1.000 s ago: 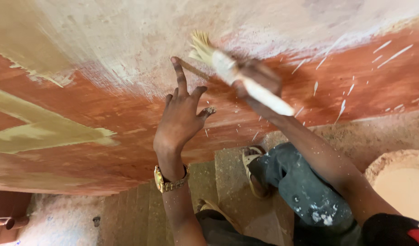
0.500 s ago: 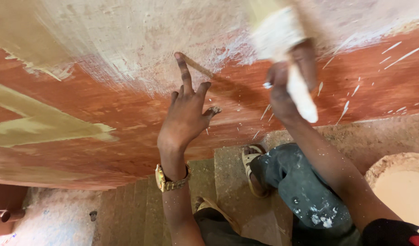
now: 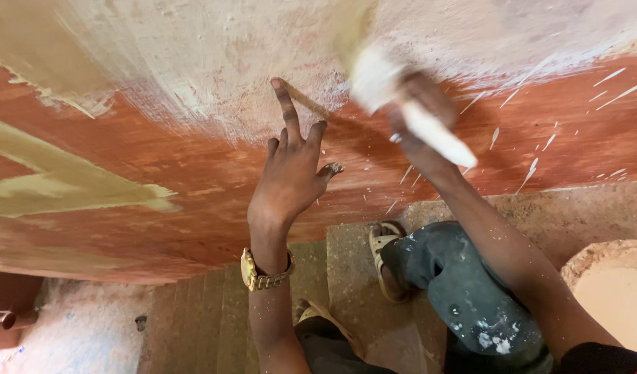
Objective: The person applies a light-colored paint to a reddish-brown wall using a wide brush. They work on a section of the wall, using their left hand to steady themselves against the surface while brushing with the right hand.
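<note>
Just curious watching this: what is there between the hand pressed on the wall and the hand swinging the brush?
In the head view, only bare wall lies between the left hand and the right hand gripping the paintbrush: whitish coat, red-brown below.

Two hands [image 3: 291,176], one brush [image 3: 401,104], one bucket [image 3: 613,291]

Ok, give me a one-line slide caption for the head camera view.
Left hand braced on a reddish-brown wall while the right hand sweeps a blurred, paint-coated brush across it.

Blurred, paint-caked white brush [image 3: 401,104], bristles up on the half-whitewashed reddish board [image 3: 194,173].
</note>
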